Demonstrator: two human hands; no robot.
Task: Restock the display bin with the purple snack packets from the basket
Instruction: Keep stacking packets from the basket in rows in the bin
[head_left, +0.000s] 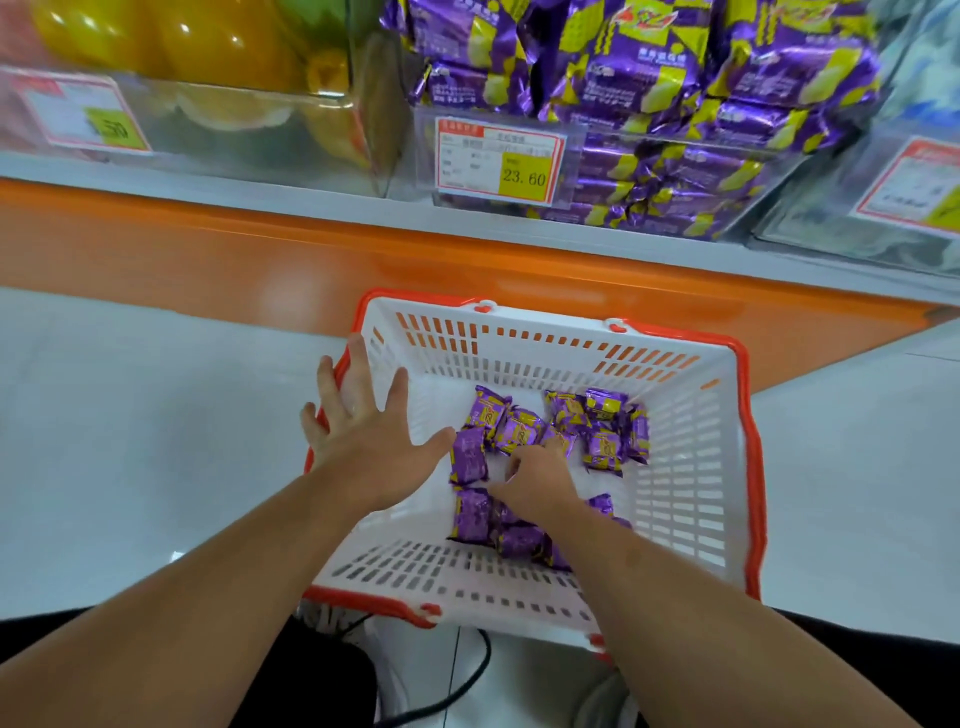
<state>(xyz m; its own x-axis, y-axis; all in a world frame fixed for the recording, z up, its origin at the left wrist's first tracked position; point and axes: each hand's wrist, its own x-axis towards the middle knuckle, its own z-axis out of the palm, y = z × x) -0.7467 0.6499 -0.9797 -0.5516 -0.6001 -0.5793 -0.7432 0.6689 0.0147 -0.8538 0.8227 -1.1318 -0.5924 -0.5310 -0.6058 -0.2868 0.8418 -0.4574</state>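
In the head view, the left hand (358, 426) is being held spread, fingers straight, over the left rim of the white basket (691, 467). The right hand (540, 480) is being curled down among the purple snack packets (470, 457) on the basket bottom; whether one is being pinched cannot be told. The packets are lying flat, long axes mixed, several pointing away from the hands. Beyond both hands, the display bin (649, 171) is being shown stacked with purple packets.

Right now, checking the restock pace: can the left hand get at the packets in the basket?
Probably yes. The left hand hovers open over the basket rim, packets uncovered just beside it; only the right hand shares the space.
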